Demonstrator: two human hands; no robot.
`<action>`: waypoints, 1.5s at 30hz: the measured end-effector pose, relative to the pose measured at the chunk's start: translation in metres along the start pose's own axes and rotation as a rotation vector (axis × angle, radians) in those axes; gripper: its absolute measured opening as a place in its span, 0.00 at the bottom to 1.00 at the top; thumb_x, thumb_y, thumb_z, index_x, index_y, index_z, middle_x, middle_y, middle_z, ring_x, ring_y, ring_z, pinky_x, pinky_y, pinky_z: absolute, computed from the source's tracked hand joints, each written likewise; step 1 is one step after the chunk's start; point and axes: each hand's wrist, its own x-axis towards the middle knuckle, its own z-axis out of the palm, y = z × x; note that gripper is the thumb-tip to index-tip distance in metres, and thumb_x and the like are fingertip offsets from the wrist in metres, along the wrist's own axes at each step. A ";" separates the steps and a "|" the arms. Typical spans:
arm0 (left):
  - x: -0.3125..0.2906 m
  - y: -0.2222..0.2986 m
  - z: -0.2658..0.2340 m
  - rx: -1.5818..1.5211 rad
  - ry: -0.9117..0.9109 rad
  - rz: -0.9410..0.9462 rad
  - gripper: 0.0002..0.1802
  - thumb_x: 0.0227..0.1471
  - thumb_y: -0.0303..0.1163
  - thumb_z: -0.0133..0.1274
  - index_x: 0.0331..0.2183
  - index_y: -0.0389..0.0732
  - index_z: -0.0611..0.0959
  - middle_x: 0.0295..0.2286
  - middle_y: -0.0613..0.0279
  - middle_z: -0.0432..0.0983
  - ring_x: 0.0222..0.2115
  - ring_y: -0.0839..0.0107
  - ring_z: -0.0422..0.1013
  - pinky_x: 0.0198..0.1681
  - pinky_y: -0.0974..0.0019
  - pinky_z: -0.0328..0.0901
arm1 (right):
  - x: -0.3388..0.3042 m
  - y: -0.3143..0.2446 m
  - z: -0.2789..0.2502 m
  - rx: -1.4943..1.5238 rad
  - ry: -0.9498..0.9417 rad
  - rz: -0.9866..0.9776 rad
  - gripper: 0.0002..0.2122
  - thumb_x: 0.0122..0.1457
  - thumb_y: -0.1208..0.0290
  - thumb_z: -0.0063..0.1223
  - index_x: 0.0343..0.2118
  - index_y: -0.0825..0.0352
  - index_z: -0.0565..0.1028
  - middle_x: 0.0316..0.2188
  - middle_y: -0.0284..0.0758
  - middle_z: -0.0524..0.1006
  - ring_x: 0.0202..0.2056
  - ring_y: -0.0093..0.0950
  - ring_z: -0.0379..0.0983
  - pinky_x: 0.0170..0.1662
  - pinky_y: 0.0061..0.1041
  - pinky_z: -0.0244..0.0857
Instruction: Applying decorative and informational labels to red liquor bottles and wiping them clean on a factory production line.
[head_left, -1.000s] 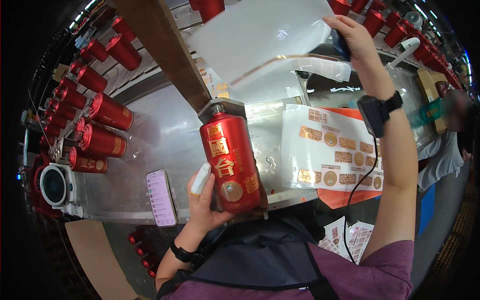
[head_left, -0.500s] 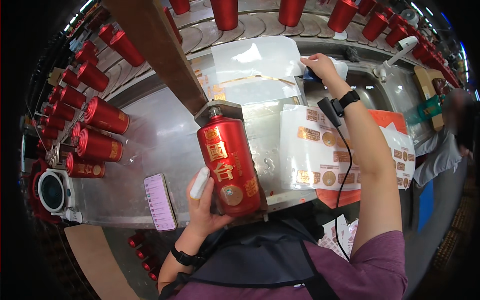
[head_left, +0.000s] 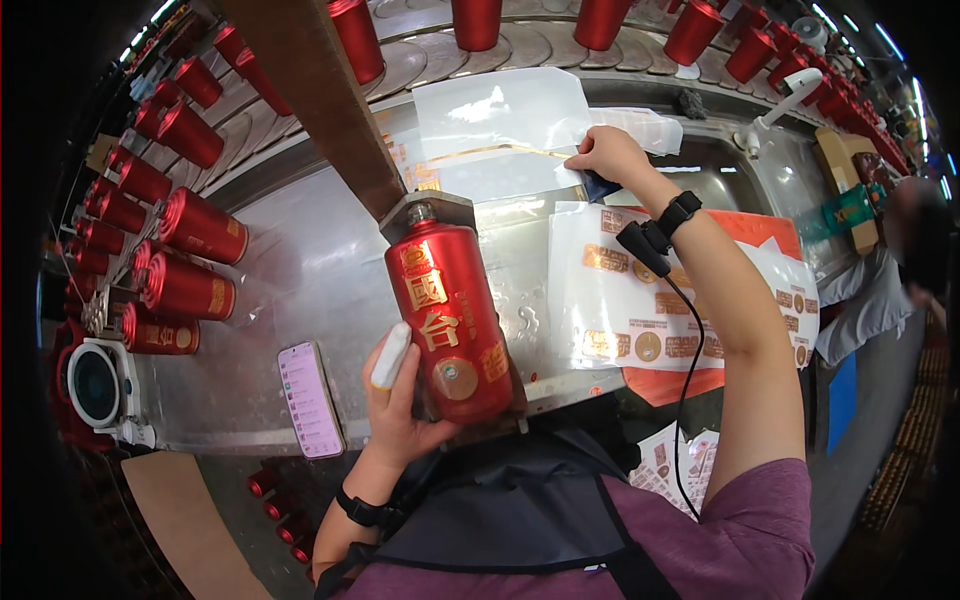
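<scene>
Steel bench (head_left: 285,300), red bottle (head_left: 447,325) against left grip (head_left: 397,410)

The big, shiny red bottle (head_left: 448,325) has gold writing (head_left: 432,310) down its front and a round gold spot (head_left: 455,378) near its base. Left of the bottle, the flat phone (head_left: 311,400) has a pale purple screen. Right of it, the thin white plastic sheet (head_left: 622,300) has rows of brown-gold blocks and circles, over a flat orange-red sheet (head_left: 768,236). Above the bottle, a thin gold strip (head_left: 500,148) crosses a milky-white sheet (head_left: 525,108). Below it, the cloth apron (head_left: 500,500) is black-grey and the cloth shirt (head_left: 750,530) is plain purple.
</scene>
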 end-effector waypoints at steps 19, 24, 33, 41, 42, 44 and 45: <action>0.002 0.002 -0.001 0.000 0.005 0.001 0.53 0.34 0.43 0.71 0.60 0.37 0.67 0.60 0.43 0.61 0.58 0.43 0.60 0.59 0.48 0.58 | 0.007 0.014 -0.005 0.322 0.014 -0.016 0.06 0.47 0.71 0.65 0.24 0.65 0.78 0.23 0.30 0.77 0.26 0.21 0.70 0.32 0.22 0.63; -0.001 0.004 -0.001 0.004 0.006 -0.013 0.52 0.35 0.40 0.70 0.61 0.37 0.67 0.60 0.43 0.61 0.58 0.44 0.59 0.60 0.49 0.57 | -0.001 0.015 -0.020 0.429 0.039 -0.002 0.08 0.47 0.70 0.64 0.28 0.66 0.79 0.24 0.30 0.79 0.27 0.21 0.72 0.33 0.22 0.65; -0.004 0.010 -0.016 0.012 -0.058 -0.027 0.47 0.42 0.48 0.67 0.60 0.37 0.69 0.59 0.44 0.63 0.60 0.44 0.57 0.61 0.47 0.54 | -0.002 0.138 -0.042 -0.535 -0.090 0.092 0.11 0.43 0.67 0.64 0.27 0.71 0.82 0.23 0.42 0.80 0.24 0.37 0.76 0.34 0.33 0.70; 0.041 0.030 -0.054 0.232 0.055 0.107 0.36 0.49 0.51 0.61 0.54 0.37 0.77 0.52 0.49 0.72 0.55 0.49 0.61 0.58 0.50 0.57 | -0.021 0.102 -0.115 -0.355 -0.189 -0.107 0.10 0.45 0.70 0.61 0.30 0.68 0.83 0.24 0.39 0.81 0.27 0.31 0.78 0.33 0.30 0.69; 0.054 0.036 -0.056 0.234 0.062 0.096 0.36 0.49 0.51 0.61 0.54 0.37 0.77 0.52 0.49 0.72 0.55 0.49 0.61 0.58 0.50 0.57 | -0.039 0.069 -0.132 -0.321 -0.174 -0.168 0.10 0.47 0.70 0.60 0.31 0.68 0.83 0.24 0.39 0.81 0.28 0.31 0.78 0.34 0.30 0.69; 0.081 0.049 -0.063 0.224 0.028 0.178 0.34 0.48 0.47 0.63 0.53 0.39 0.78 0.52 0.51 0.73 0.55 0.49 0.61 0.57 0.51 0.57 | -0.069 0.016 -0.152 -0.305 -0.147 -0.230 0.09 0.48 0.72 0.58 0.32 0.68 0.83 0.25 0.39 0.82 0.28 0.31 0.78 0.34 0.29 0.69; 0.095 0.055 -0.064 0.187 0.023 0.198 0.33 0.47 0.45 0.64 0.53 0.40 0.78 0.52 0.51 0.73 0.55 0.49 0.61 0.57 0.52 0.57 | -0.086 -0.008 -0.160 -0.282 -0.112 -0.269 0.09 0.50 0.73 0.57 0.33 0.68 0.82 0.26 0.39 0.82 0.28 0.30 0.78 0.34 0.29 0.69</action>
